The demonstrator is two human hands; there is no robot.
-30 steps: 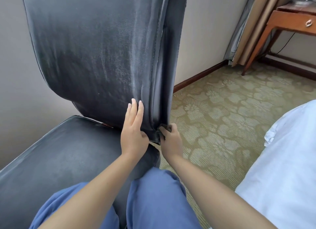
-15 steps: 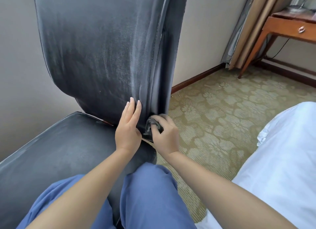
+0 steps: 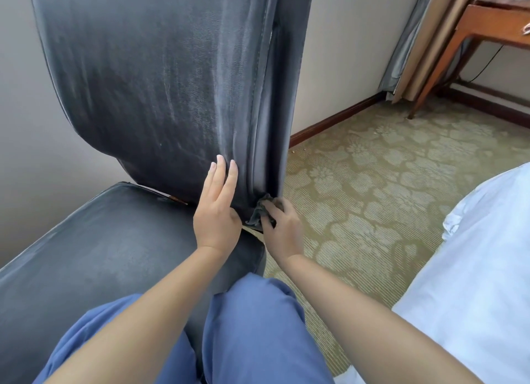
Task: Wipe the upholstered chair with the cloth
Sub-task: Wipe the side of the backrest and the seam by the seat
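Pressing flat with straight fingers, left hand (image 3: 217,216) steadies chair (image 3: 160,91); right hand (image 3: 282,227) grips bunched cloth (image 3: 257,214).

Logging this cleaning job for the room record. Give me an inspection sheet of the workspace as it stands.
Surface: dark upholstered chair, backrest upright, streaky sheen on its face; seat cushion below.
Job's things: dark cloth bunched at the lower right edge of the backrest.
Clutter: nothing seen.
Hands: left hand flat on the backrest, fingers straight; right hand grips the cloth against the backrest edge.
Cables: one thin dark cable hangs under the wooden table.
Surroundings: patterned carpet, curtain, white bedding, person's blue trousers.
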